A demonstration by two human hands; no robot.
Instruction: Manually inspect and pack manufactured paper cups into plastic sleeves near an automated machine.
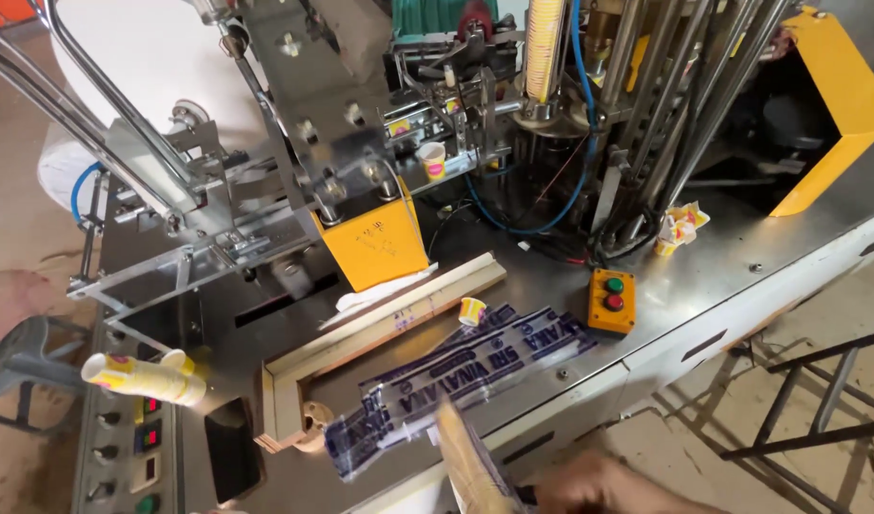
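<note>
My right hand (604, 490) reaches in, blurred, from the bottom edge. It grips a tan, cone-like stack of paper cups (467, 464) that points up and to the left. The stack's tip overlaps the near end of a clear plastic sleeve with dark blue print (475, 366), which lies flat on the steel top of the cup machine (732, 257). A single small yellow-and-white cup (471, 309) stands just beyond the sleeve. My left hand is out of sight.
A wooden frame (380, 324) lies beside the sleeve. An orange box with a green and a red button (611, 300) sits to the right. Stacked cups (147, 376) rest on the left control panel. Crumpled cups (680, 228) lie by the machine's rods. A yellow guard (375, 243) stands behind.
</note>
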